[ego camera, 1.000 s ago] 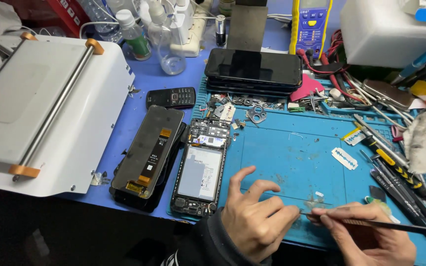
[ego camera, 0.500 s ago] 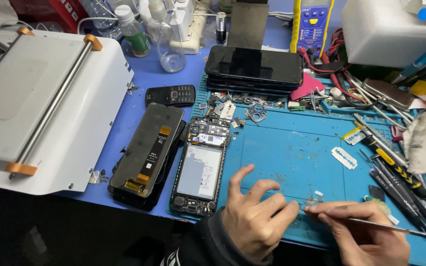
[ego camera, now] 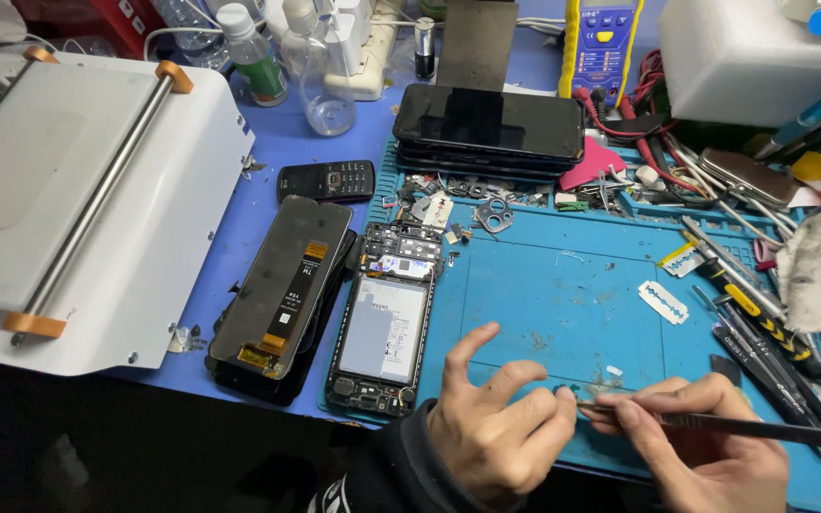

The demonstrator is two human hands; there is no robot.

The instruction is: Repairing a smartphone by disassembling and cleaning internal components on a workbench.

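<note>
My right hand pinches tweezers over the blue mat, left hand fingers loosely curled holding nothing, beside the opened phone.

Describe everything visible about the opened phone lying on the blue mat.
The opened phone lies flat, back cover off, its long side running away from the camera, at the left edge of the blue work mat. A dark frame surrounds a pale grey battery in the middle, with exposed dark circuitry and small metal parts at the far end and a narrower board at the near end. A detached screen panel lies alongside on its left, close or touching. The left hand rests just right of its near corner, not touching it.
</note>
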